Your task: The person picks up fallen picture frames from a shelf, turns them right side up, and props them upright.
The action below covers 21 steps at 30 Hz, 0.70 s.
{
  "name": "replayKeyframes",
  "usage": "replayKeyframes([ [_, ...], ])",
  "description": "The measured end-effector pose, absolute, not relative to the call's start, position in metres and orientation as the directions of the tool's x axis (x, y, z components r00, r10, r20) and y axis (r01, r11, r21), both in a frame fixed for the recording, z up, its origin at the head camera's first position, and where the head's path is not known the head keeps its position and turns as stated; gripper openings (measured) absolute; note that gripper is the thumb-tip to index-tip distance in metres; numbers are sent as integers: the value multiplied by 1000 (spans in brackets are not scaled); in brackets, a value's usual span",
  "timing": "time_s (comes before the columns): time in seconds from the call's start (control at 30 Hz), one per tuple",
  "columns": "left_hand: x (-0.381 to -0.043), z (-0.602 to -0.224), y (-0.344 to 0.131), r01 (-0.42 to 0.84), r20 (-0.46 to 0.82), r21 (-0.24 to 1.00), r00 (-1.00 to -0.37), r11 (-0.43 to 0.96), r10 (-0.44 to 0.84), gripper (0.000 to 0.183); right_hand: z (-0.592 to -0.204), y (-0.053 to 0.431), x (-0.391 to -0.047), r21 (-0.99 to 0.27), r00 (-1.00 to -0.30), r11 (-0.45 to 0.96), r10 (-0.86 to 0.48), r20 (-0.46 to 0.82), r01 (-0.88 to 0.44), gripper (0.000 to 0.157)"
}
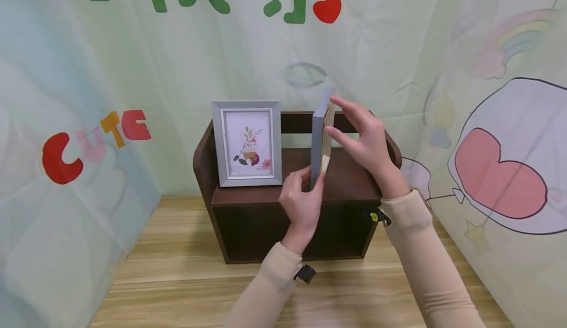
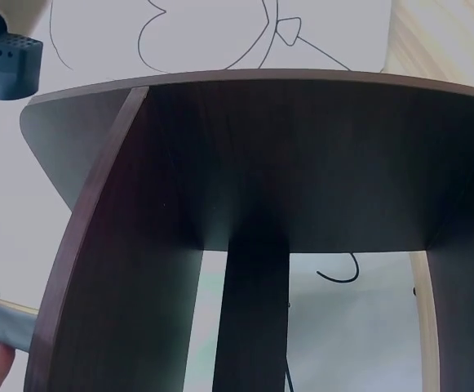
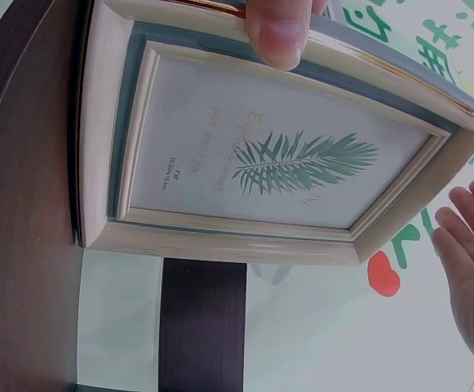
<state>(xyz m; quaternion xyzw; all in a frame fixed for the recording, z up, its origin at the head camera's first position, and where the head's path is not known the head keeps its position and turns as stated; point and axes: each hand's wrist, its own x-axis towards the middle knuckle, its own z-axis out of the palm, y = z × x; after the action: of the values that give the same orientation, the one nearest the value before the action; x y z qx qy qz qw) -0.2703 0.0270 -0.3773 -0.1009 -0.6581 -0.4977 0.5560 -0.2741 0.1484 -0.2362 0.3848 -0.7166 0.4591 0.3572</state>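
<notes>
A picture frame (image 3: 237, 245) stands edge-on over the right part of the dark brown shelf (image 1: 354, 180). It has a cream border, a green leaf print and a grey side (image 1: 316, 143). My left hand (image 1: 303, 202) grips the frame's lower part between thumb and fingers; its thumb (image 3: 277, 37) lies over the border in the right wrist view. My right hand (image 1: 365, 138) is beside the upper part, its fingers (image 3: 469, 233) extended; whether they touch the frame I cannot tell. Left of it, a grey frame with a flower print (image 1: 248, 143) stands upright on the shelf.
The shelf's raised side panels (image 1: 204, 155) and back rail (image 1: 297, 122) surround its top board. Its open lower compartment (image 1: 257, 232) faces me. Below is a wood-grain surface (image 1: 177, 269), enclosed by printed cloth walls (image 1: 133, 62).
</notes>
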Motion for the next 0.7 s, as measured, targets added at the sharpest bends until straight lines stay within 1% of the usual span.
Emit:
replayKeyframes([
  [0.17,-269,-377,29,685,833,543,-371,486,-410,26,-235,147,-276,-382,-452,280,-253,855,-881,51],
  [0.4,-267,-376,33,699,827,555,-402,452,-393,25,-233,145,-277,-333,-421,311,-280,863,-890,46],
  [0.57,-266,-376,37,707,829,553,-418,441,-371,25,-232,149,-279,-358,-444,300,-298,845,-884,48],
  [0.7,-266,-377,38,712,832,551,-428,435,-354,24,-233,153,-283,-394,-458,249,-309,833,-885,48],
])
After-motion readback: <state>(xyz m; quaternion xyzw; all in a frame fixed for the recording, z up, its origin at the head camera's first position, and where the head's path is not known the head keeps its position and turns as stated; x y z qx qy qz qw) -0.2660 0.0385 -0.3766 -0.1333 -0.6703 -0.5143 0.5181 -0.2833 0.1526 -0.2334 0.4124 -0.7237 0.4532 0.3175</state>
